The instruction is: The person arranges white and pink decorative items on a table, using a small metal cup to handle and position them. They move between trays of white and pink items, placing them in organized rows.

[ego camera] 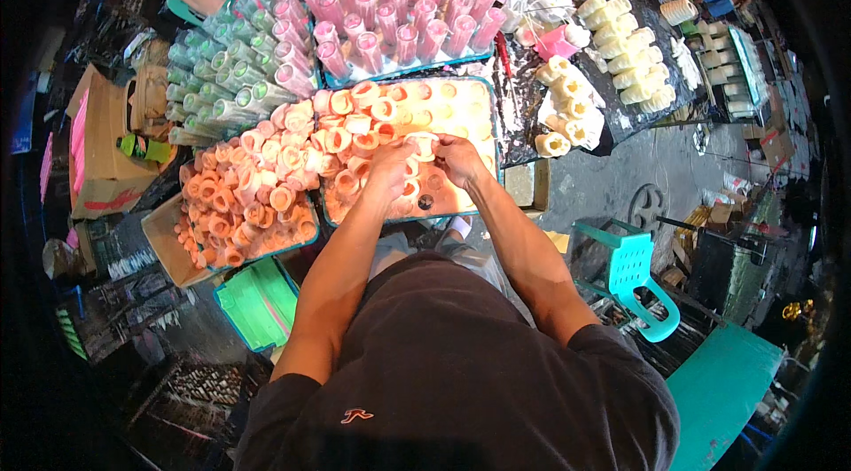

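Observation:
Both my hands meet over a blue-edged tray (459, 206). A pale peach, cup-shaped piece (423, 146) is held between them, perhaps wax or rubber. My left hand (393, 164) grips its left side with bent fingers, and my right hand (459, 155) has its right side. Orange round pieces with hollow tops (338, 139) crowd the tray's left half. Rows of round shapes (449, 113) at the right are washed out by bright light. More orange hollow pieces (246, 178) are heaped to the left of the tray.
Pink-filled clear tubes (407, 39) with wick-like strands stand upright beyond the tray, beside green-filled tubes (233, 72). Cream fluted pieces (631, 65) lie on black sheeting at the right. A cardboard box (110, 152) stands left; a teal plastic chair (628, 265) is at right.

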